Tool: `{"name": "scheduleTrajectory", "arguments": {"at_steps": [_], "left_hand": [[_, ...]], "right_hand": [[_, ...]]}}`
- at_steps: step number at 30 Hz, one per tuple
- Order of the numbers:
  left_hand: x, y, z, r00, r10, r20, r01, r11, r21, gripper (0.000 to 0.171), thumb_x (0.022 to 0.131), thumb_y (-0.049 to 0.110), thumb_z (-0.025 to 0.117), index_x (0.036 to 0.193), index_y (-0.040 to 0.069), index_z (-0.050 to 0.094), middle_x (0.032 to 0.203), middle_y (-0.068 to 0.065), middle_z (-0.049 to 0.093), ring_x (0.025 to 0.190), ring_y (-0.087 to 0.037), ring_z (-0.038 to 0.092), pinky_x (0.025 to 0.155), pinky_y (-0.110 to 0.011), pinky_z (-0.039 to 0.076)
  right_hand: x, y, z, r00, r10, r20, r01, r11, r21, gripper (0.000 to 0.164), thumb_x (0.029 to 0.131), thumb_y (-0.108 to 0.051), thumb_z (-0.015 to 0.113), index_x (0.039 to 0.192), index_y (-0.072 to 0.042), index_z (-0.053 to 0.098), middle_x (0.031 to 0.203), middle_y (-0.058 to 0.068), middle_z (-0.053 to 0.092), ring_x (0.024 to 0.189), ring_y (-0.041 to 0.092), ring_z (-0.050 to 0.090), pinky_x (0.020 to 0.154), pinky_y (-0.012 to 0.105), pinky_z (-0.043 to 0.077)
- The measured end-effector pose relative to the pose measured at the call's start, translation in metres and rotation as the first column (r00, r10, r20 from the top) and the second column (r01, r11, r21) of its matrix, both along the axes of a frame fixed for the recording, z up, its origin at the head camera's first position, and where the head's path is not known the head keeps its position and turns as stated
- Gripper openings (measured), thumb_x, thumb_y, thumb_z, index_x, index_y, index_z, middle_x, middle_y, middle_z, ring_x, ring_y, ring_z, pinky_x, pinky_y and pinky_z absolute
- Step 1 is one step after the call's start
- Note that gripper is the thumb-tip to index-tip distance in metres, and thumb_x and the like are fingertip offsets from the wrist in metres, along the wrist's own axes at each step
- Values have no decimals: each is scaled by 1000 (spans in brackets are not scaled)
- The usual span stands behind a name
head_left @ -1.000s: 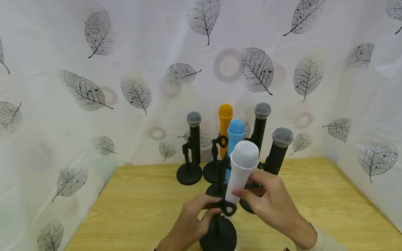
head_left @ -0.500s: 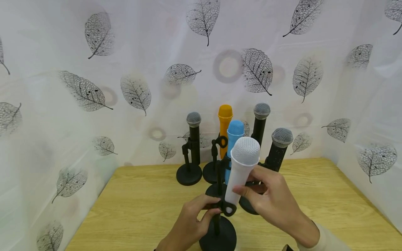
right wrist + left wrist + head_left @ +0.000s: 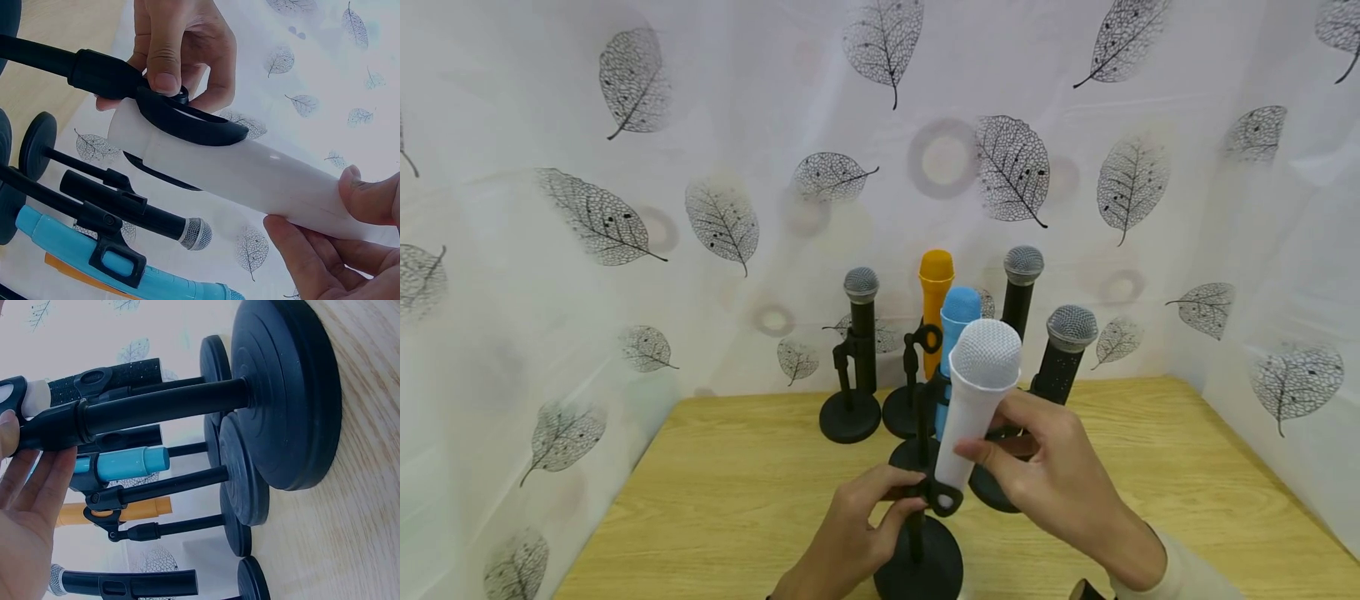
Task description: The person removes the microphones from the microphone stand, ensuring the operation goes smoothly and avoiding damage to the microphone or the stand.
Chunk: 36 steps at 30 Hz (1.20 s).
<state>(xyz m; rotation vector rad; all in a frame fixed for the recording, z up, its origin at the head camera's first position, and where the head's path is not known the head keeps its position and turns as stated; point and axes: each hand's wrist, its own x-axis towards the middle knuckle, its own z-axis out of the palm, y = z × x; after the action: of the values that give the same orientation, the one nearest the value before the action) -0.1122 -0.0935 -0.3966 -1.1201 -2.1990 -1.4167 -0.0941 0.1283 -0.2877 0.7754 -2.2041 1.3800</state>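
Observation:
A white microphone (image 3: 981, 392) with a mesh head leans up and to the right over the desk. My right hand (image 3: 1060, 487) pinches its body between thumb and fingers. In the right wrist view, a black clip (image 3: 194, 125) goes round the lower part of the body, and the tail end pokes out beyond it. That clip tops the nearest desk stand, whose round black base (image 3: 294, 394) sits on the wood. My left hand (image 3: 857, 525) pinches the stand just beside the clip, thumb on one side and fingers on the other.
Behind stand a blue microphone (image 3: 958, 321), an orange one (image 3: 936, 287) and black ones with silver heads, such as the left one (image 3: 862, 333), on round-based stands. An unfilled clip (image 3: 928, 337) shows between them. Leaf-printed curtain (image 3: 745, 108) surrounds the wooden table (image 3: 730, 492).
The white microphone's head has risen slightly in the head view, along with my right hand's small shift. My left hand keeps its hold on the stand.

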Motion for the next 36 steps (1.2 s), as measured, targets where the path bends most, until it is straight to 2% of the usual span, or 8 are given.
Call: {"name": "scheduleTrajectory", "arguments": {"at_steps": [13, 25, 36], "left_hand": [[0, 1, -1, 1000, -9, -2, 9, 1000, 25, 23, 91, 8, 62, 113, 13, 60, 106, 2, 63, 92, -9, 65, 75, -24, 55], [-1, 1, -1, 1000, -5, -4, 5, 1000, 16, 24, 91, 8, 62, 113, 14, 59, 107, 2, 63, 93, -8, 65, 75, -24, 55], [1, 2, -1, 1000, 15, -7, -15, 1000, 5, 23, 91, 10, 62, 113, 14, 60, 106, 2, 64, 90, -7, 64, 74, -23, 55]], "right_hand": [[2, 0, 5, 1000, -10, -22, 10, 1000, 3, 30, 76, -5, 78, 104, -10, 68, 106, 1, 66, 87, 14, 67, 62, 24, 56], [5, 3, 13, 998, -17, -67, 17, 1000, 0, 37, 75, -1, 78, 108, -12, 67, 108, -1, 66, 89, 14, 66, 62, 25, 56], [10, 9, 23, 990, -54, -133, 53, 999, -10, 45, 71, 6, 79, 111, -11, 65, 107, -1, 65, 87, 12, 66, 61, 26, 56]]}}
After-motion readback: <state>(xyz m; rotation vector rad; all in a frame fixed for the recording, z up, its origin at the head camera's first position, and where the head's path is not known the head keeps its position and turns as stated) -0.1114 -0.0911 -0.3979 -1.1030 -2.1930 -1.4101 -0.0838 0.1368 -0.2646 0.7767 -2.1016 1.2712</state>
